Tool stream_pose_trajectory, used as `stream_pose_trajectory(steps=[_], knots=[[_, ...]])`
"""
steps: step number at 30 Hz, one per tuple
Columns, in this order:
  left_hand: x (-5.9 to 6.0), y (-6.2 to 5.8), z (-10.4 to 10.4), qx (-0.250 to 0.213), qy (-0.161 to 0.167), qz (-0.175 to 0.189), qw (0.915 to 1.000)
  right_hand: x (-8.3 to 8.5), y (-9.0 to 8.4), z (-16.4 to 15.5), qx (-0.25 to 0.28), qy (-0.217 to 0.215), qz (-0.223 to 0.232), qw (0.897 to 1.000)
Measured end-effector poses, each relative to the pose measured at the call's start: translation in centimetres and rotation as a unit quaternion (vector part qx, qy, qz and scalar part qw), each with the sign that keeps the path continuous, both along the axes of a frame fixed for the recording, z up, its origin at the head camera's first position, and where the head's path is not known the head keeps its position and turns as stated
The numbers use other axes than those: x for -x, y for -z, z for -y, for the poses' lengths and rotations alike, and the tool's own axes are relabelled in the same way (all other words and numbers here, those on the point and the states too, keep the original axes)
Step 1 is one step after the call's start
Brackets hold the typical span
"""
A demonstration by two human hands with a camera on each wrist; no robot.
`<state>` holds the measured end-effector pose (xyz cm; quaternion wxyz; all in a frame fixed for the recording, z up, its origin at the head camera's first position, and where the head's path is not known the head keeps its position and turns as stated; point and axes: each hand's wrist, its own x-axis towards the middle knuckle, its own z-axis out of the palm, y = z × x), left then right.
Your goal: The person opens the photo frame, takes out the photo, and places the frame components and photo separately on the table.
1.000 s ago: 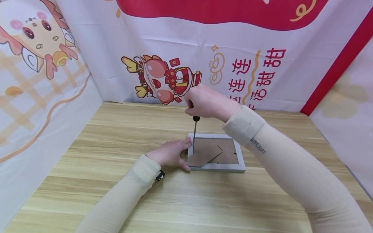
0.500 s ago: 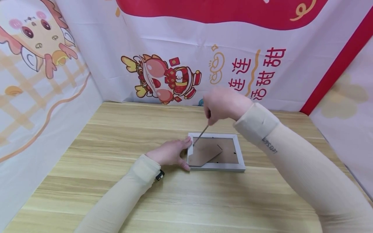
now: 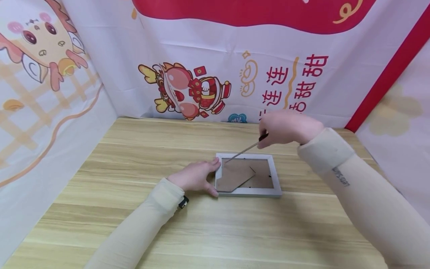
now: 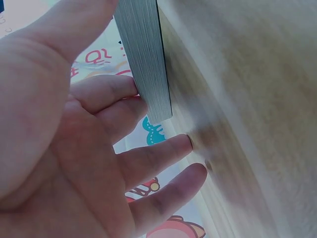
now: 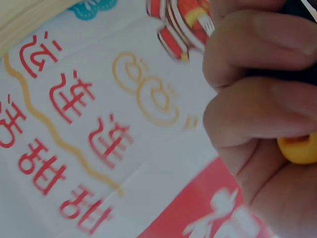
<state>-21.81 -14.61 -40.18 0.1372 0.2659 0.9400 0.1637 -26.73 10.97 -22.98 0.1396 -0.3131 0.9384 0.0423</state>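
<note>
A light-grey picture frame (image 3: 276,179) lies back side up on the table. Its brown backing board (image 3: 262,181) carries a stand leg (image 3: 235,178) of the same brown, angled toward the near left corner. My left hand (image 3: 196,176) rests against the frame's left end, thumb and fingers spread; in the left wrist view its fairly straight fingers (image 4: 161,161) touch the frame's edge. My right hand (image 3: 285,127) grips a screwdriver (image 3: 246,149), its shaft slanting down left to the board's upper left corner. The right wrist view shows the yellow handle end (image 5: 299,148) within curled fingers.
The wood-grain table (image 3: 161,231) runs back to a white printed cloth (image 3: 201,41) with red characters and cartoon figures. Another cloth (image 3: 67,112) hangs on the left side. A small black item (image 3: 183,202) sits at my left wrist.
My right hand has swung right and slightly down, tilting the screwdriver from nearly upright to a low slant. Its tip stays near the frame's upper left inner corner. My left hand stays put.
</note>
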Motion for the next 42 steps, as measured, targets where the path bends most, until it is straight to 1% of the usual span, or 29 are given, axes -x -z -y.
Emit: stream_pose_trajectory(steps=[2, 4, 7, 9, 11, 14, 17, 21, 25, 28, 33, 35, 40, 42], knots=[[0.0, 0.0, 0.0, 0.004, 0.003, -0.004, 1.0000, -0.2, -0.2, -1.6, 0.039, 0.004, -0.015, 0.999], [0.0, -0.1, -0.1, 0.005, 0.004, -0.004, 1.0000, -0.5, -0.1, -3.2, 0.084, 0.012, -0.038, 0.996], [0.0, -0.1, -0.1, 0.005, 0.003, -0.001, 1.0000, -1.0, 0.4, -5.4, 0.149, 0.030, -0.073, 0.986], [0.0, -0.1, -0.1, 0.005, 0.002, 0.000, 1.0000, -1.4, 1.0, -6.8, 0.182, 0.049, -0.092, 0.978], [0.0, 0.0, 0.0, 0.006, 0.002, 0.000, 1.0000, -1.8, 1.9, -8.0, 0.210, 0.070, -0.110, 0.969], [0.0, -0.1, 0.0, 0.005, 0.000, 0.001, 1.0000, -2.2, 3.6, -9.6, 0.253, 0.092, -0.139, 0.953], [-0.1, -0.2, 0.0, 0.004, -0.003, 0.005, 1.0000, -2.3, 5.3, -10.9, 0.290, 0.101, -0.173, 0.936], [-0.1, -0.3, -0.1, 0.002, -0.004, 0.009, 1.0000, -2.3, 7.3, -12.4, 0.312, 0.122, -0.197, 0.921], [-0.1, -0.3, -0.1, 0.001, 0.000, 0.008, 1.0000, -2.1, 8.9, -13.7, 0.318, 0.145, -0.207, 0.914], [-0.1, -0.3, -0.1, 0.001, 0.003, 0.005, 1.0000, -1.9, 9.9, -14.6, 0.323, 0.149, -0.216, 0.909], [0.0, -0.2, -0.1, 0.000, 0.000, 0.001, 1.0000, -1.5, 11.1, -15.6, 0.319, 0.193, -0.189, 0.908], [-0.1, -0.2, -0.1, -0.001, -0.003, 0.003, 1.0000, -1.3, 11.5, -15.9, 0.318, 0.201, -0.183, 0.908], [-0.1, -0.2, -0.1, 0.002, 0.001, 0.004, 1.0000, -0.7, 12.6, -16.6, 0.324, 0.192, -0.190, 0.907], [0.0, -0.1, -0.1, 0.004, 0.004, 0.003, 1.0000, -0.6, 13.1, -16.9, 0.325, 0.196, -0.187, 0.906]])
